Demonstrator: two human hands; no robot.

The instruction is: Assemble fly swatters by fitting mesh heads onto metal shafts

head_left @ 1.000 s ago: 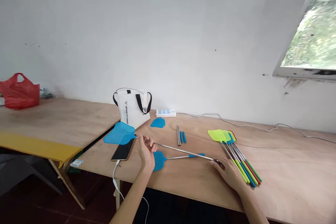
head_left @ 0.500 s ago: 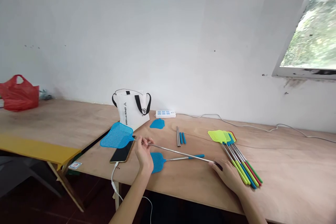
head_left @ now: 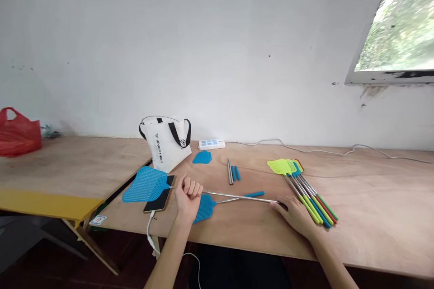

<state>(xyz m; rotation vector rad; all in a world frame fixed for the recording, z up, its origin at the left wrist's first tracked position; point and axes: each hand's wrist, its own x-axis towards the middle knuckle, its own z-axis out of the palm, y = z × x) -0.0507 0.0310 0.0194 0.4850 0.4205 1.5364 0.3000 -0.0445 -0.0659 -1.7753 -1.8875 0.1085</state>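
My left hand [head_left: 188,196] is closed in a fist around the metal rod of a fly swatter, just right of its blue mesh head [head_left: 145,184]. At the other end of the stretched-out rod, my right hand [head_left: 295,216] wraps over the handle; only a dark bit of it shows by the thumb. A second blue fly swatter [head_left: 204,208] lies on the table beneath the rod, partly hidden by my left hand. To the right of my right hand, several fly swatters [head_left: 307,194] with yellow-green, blue, red and green handles lie side by side.
Behind lie a loose blue swatter head [head_left: 202,157], metal tubes [head_left: 229,171] and blue grips [head_left: 238,173]. A cabled phone [head_left: 159,201] lies under the held swatter's head. A white bag [head_left: 166,144] and a power strip [head_left: 212,144] stand near the wall. The front table edge runs close by.
My left fingers have gone from a loose pinch to a closed fist around the rod. My right hand keeps its hold on the handle end. The camera view has shifted slightly.
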